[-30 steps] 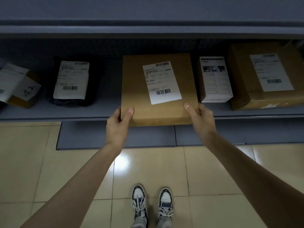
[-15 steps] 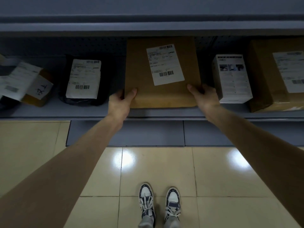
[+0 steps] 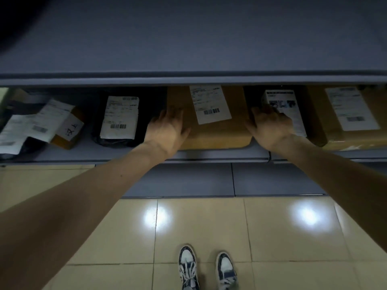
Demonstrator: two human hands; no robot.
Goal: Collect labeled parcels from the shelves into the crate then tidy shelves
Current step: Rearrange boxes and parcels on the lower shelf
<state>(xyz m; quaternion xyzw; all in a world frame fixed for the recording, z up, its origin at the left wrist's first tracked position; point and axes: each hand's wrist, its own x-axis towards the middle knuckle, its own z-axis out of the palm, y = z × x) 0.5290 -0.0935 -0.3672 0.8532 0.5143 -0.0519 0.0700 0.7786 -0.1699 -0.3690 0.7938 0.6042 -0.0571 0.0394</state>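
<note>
- Cardboard box [image 3: 211, 130], flat and labelled, lies on the lower shelf [image 3: 117, 152] between a black bag parcel [image 3: 120, 120] on its left and a small white box [image 3: 284, 110] on its right; its front edge sits near the shelf lip.
- Left hand [image 3: 166, 131] lies against the box's left side and front corner, fingers stretched forward along the edge, not curled under it.
- Right hand [image 3: 270, 127] lies at the right side in the same way, fingers reaching back between the box and the white box; both hands are blurred, so whether the fingertips press or only touch I cannot tell.
- Judged from the flat hands at the sides, the step looks like squaring the box on the shelf, part of the tidying.
- To do it well, press evenly from both sides so the box goes straight and does not twist.
- Watch the right fingers: the gap to the white box is narrow, and a wide sweep could knock it.
- Keep the label [image 3: 210, 104] facing up and readable.
- Leave the front edge parallel to the shelf lip, and behind it.
- No crate shows in this view.
</note>
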